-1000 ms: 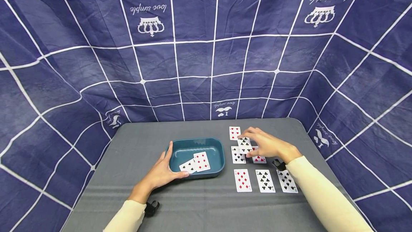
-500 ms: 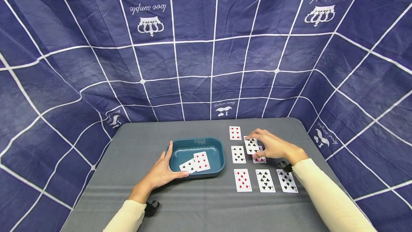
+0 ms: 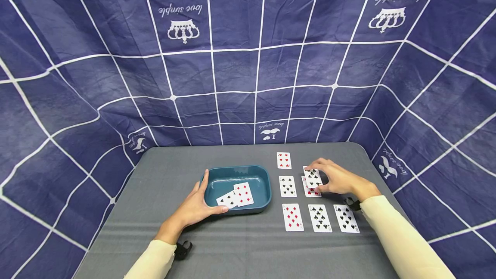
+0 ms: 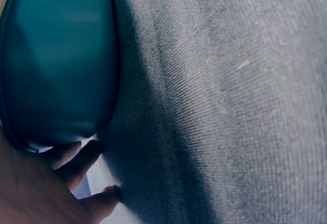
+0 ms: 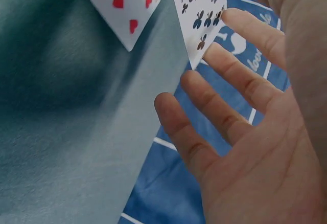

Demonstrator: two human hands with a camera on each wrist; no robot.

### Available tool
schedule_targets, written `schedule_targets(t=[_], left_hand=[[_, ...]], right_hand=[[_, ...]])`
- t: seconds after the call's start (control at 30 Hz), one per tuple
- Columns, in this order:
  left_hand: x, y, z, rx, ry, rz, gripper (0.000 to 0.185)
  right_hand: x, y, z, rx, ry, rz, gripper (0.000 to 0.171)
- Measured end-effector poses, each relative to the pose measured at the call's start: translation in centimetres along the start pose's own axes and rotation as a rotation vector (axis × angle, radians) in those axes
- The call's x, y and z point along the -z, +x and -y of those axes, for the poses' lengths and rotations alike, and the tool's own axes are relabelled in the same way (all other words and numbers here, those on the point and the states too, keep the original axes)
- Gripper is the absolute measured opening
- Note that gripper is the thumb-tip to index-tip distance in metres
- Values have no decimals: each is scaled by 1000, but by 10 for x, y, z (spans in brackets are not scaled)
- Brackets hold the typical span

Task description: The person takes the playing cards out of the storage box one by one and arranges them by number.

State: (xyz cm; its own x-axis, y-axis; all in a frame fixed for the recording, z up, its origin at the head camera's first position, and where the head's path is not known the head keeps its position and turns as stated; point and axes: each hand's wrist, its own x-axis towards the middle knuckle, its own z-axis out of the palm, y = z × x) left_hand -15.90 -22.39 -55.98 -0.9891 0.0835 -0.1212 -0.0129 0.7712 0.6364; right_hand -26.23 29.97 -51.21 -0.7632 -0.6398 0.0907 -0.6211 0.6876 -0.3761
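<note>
A teal tray (image 3: pixel 237 169) sits on the grey table with two cards (image 3: pixel 236 196) in it. My left hand (image 3: pixel 197 203) grips its near left rim, thumb inside; in the left wrist view the tray (image 4: pixel 56 65) fills the upper left, with that hand's fingers (image 4: pixel 76 162) curled under it. My right hand (image 3: pixel 335 178) pinches a seven of clubs (image 3: pixel 313 178) just above a hearts card (image 3: pixel 308 191) in the middle row. In the right wrist view the seven of clubs (image 5: pixel 200 14) hangs tilted at my fingertips, beside the hearts card (image 5: pixel 120 4).
More cards lie face up right of the tray: hearts (image 3: pixel 283 160) at the back, spades (image 3: pixel 287 186) in the middle, then diamonds (image 3: pixel 292 217), clubs (image 3: pixel 319 217) and spades (image 3: pixel 346 218) in front. Blue gridded cloth (image 3: pixel 248 63) walls three sides of the table.
My right hand has carried the clubs card to the right and nearer, from beside the spades card to over the hearts card. The left hand has stayed on the tray.
</note>
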Motion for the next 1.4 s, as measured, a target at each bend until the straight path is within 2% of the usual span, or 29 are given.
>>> schedule_targets(t=[0.5,0.83,1.4], left_hand=[[-1,1,-1,20,0,8,157],[0,1,0,9,-1,0,157],[0,1,0,10,9,2,157]], right_hand=[[-4,-23,-23,-65,2,-7,69],[-9,-43,-42,-48,-8,-47,67],[-7,-53,-48,-80,5,-11,67]])
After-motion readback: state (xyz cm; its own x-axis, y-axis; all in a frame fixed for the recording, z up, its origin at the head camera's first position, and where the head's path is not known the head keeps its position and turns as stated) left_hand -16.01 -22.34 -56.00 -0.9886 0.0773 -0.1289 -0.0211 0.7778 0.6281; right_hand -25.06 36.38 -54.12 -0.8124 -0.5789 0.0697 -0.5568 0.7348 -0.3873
